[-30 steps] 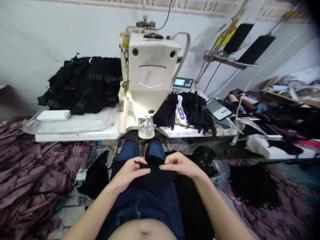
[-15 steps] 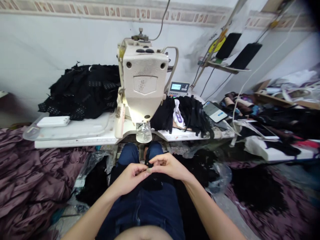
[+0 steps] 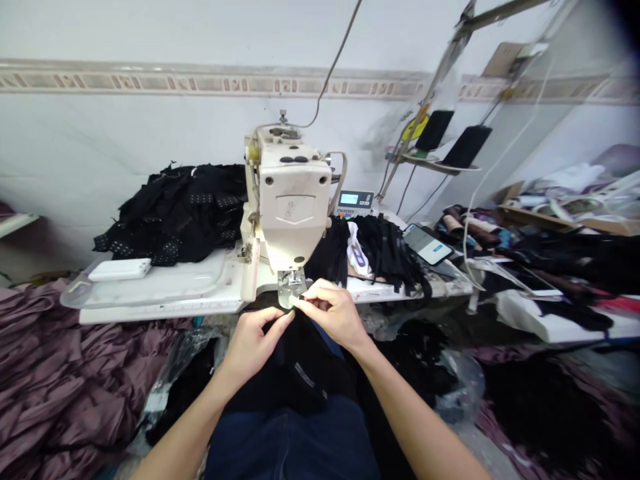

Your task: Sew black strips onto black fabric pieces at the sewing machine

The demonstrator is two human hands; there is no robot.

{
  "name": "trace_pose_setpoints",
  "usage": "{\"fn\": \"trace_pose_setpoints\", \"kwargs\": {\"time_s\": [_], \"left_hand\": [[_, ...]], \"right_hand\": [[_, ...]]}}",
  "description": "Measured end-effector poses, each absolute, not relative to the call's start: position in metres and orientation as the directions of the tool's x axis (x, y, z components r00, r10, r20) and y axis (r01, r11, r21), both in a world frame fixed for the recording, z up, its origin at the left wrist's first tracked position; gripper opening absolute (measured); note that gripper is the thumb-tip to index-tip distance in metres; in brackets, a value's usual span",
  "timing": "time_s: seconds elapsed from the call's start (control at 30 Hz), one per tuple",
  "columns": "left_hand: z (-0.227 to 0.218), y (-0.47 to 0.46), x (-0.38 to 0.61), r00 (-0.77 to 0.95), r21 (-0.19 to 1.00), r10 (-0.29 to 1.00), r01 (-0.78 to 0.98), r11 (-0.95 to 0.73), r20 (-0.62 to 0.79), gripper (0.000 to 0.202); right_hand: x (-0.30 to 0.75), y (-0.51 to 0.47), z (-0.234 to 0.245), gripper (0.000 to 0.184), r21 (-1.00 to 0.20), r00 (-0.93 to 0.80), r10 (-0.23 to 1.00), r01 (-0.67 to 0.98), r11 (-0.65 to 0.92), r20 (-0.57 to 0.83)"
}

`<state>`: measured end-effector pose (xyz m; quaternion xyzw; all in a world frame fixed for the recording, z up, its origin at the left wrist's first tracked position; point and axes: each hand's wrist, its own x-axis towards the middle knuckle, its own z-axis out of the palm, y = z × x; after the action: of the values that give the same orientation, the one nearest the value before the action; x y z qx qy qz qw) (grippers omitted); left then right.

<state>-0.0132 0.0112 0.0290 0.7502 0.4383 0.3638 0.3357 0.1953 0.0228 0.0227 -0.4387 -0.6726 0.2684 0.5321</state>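
Note:
A piece of black fabric point(image 3: 300, 357) hangs from my fingers over my lap, in front of the sewing machine point(image 3: 293, 200). My left hand point(image 3: 257, 337) pinches its upper edge between thumb and forefinger. Slightly higher and to the right, my right hand point(image 3: 333, 310) pinches the same fabric, close beside the clear guard point(image 3: 289, 293) under the machine head. The needle area is partly hidden behind that guard and my right fingers.
Left of the machine, black garments point(image 3: 185, 213) are heaped behind a white box-like device point(image 3: 120, 269). More black pieces point(image 3: 385, 250) and a phone point(image 3: 427, 245) lie right. Thread cones point(image 3: 467, 147) stand above. Mauve cloth point(image 3: 75, 380) is piled at lower left.
Both hands have risen from my lap toward the machine's needle area, bringing the black fabric up with them. The fabric now hangs more spread out. My view has tilted upward.

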Motion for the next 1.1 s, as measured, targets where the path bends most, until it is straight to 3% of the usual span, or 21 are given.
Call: {"fn": "trace_pose_setpoints", "kwargs": {"time_s": [0.07, 0.17, 0.23, 0.33, 0.43, 0.5, 0.67, 0.77, 0.87, 1.0, 1.1], "left_hand": [[0.026, 0.016, -0.014, 0.287, 0.625, 0.845, 0.575, -0.528, 0.450, 0.033], [0.020, 0.015, -0.013, 0.280, 0.220, 0.609, 0.756, -0.616, 0.742, 0.018], [0.016, 0.010, -0.009, 0.390, 0.001, 0.436, 0.745, -0.668, 0.811, 0.020], [0.011, 0.001, 0.000, 0.571, -0.159, 0.334, 0.646, -0.746, 0.750, 0.040], [0.006, -0.006, 0.009, 0.586, -0.184, 0.380, 0.683, -0.707, 0.716, 0.043], [0.003, -0.007, 0.013, 0.558, -0.176, 0.392, 0.709, -0.683, 0.731, 0.041], [0.003, -0.007, 0.017, 0.479, -0.110, 0.400, 0.736, -0.668, 0.782, 0.031], [0.007, -0.008, 0.016, 0.499, -0.063, 0.426, 0.701, -0.710, 0.755, 0.032], [0.009, -0.009, 0.015, 0.515, -0.055, 0.426, 0.682, -0.729, 0.743, 0.035], [0.010, -0.009, 0.017, 0.538, -0.118, 0.417, 0.704, -0.700, 0.732, 0.046], [0.012, -0.007, 0.018, 0.565, -0.184, 0.392, 0.709, -0.680, 0.726, 0.046]], "right_hand": [[0.192, 0.032, 0.018, 0.037, -0.841, 0.011, 0.872, 0.269, 0.469, 0.489], [0.186, 0.039, 0.010, 0.039, -0.887, 0.089, 0.892, 0.185, 0.423, 0.444], [0.182, 0.039, 0.007, 0.040, -0.899, 0.120, 0.897, 0.168, 0.404, 0.425], [0.181, 0.036, 0.006, 0.038, -0.879, 0.151, 0.875, 0.217, 0.425, 0.460], [0.189, 0.035, 0.007, 0.030, -0.805, 0.105, 0.825, 0.317, 0.501, 0.555], [0.198, 0.035, 0.010, 0.024, -0.739, -0.017, 0.796, 0.363, 0.568, 0.604], [0.216, 0.027, 0.016, 0.025, -0.631, -0.294, 0.750, 0.410, 0.659, 0.592], [0.215, 0.017, 0.008, 0.029, -0.634, -0.253, 0.760, 0.430, 0.643, 0.599], [0.208, 0.008, -0.006, 0.031, -0.737, -0.135, 0.820, 0.377, 0.561, 0.556], [0.200, 0.012, -0.008, 0.028, -0.873, 0.062, 0.889, 0.230, 0.431, 0.455], [0.202, 0.026, 0.006, 0.021, -0.876, 0.087, 0.888, 0.235, 0.422, 0.451]]}}
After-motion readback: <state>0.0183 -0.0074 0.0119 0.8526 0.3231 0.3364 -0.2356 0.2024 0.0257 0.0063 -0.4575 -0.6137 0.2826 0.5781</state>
